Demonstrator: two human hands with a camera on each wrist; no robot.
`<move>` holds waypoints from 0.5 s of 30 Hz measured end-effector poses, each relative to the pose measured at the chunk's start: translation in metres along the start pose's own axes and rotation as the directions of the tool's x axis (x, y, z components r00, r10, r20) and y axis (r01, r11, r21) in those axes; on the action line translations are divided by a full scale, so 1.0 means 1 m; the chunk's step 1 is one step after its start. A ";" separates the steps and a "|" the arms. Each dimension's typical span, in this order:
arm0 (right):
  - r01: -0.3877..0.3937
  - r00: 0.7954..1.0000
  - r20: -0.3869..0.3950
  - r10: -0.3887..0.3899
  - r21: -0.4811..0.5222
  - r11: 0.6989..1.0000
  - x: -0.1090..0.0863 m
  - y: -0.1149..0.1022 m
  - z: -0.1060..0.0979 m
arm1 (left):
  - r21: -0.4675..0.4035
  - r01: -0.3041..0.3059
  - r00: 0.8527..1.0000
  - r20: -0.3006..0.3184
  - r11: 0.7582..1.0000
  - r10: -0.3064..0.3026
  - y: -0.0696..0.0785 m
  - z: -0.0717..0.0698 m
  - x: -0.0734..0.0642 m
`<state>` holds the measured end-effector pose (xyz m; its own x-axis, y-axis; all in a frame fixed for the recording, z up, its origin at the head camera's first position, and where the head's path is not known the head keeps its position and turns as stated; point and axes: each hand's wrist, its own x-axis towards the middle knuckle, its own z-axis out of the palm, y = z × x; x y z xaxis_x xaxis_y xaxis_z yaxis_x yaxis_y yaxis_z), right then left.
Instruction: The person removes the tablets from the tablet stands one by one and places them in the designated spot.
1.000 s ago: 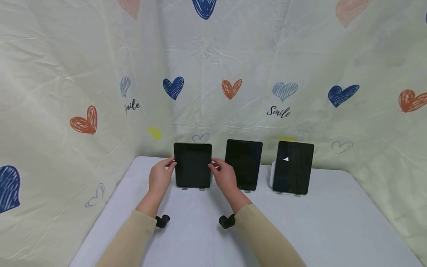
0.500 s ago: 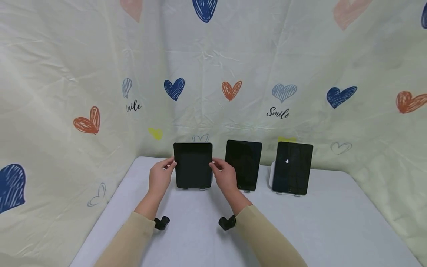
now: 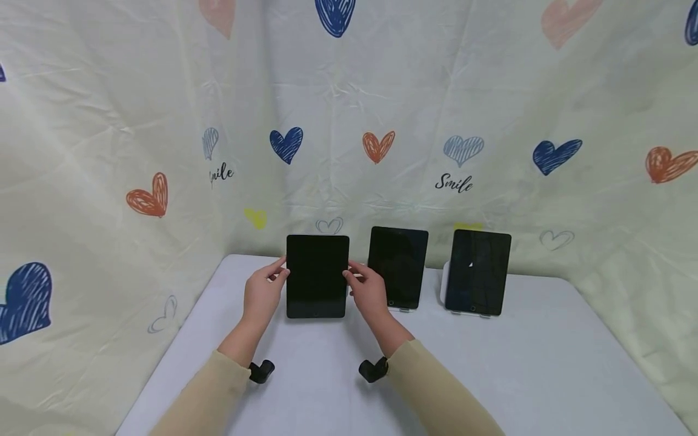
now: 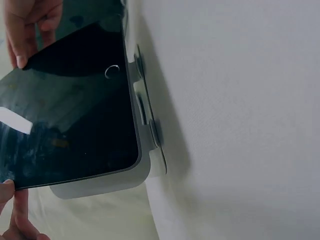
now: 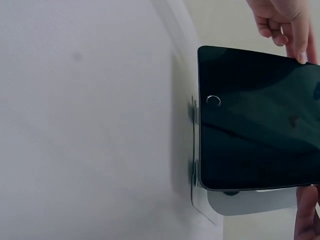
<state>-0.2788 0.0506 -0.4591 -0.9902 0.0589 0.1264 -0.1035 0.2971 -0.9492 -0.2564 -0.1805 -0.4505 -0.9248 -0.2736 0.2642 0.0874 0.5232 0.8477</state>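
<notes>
A black tablet stands upright at the back of the white table, held between both hands. The left hand pinches its left edge, while the right hand pinches the right edge. Both wrist views show a white stand, its rounded back behind the tablet and its clear front lip at the bottom. The tablet's lower edge appears slightly in front of or above that lip; contact cannot be told. In the head view the tablet hides this stand.
To the right, a second tablet and a third tablet lean on stands. A pale curtain with printed hearts hangs behind the table. Black wrist cameras sit at both cuffs.
The tablet has come toward the person; its lower edge is lower in the head view and now covers the stand's front clips. Both hands keep their hold.
</notes>
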 end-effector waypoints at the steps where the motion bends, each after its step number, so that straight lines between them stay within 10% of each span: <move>1: -0.010 1.000 0.004 0.010 0.009 1.000 -0.001 0.000 -0.001 | 0.002 0.002 1.000 0.003 1.000 -0.002 0.000 -0.001 -0.001; 15: -0.094 0.992 0.086 0.088 0.062 0.994 -0.023 0.000 -0.007 | 0.032 0.074 0.988 0.131 0.997 -0.077 0.010 -0.017 -0.023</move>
<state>-0.2555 0.0557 -0.4600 -0.9999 0.0028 0.0170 -0.0159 0.2305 -0.9729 -0.2280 -0.1832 -0.4403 -0.9693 -0.2053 0.1354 0.0071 0.5273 0.8497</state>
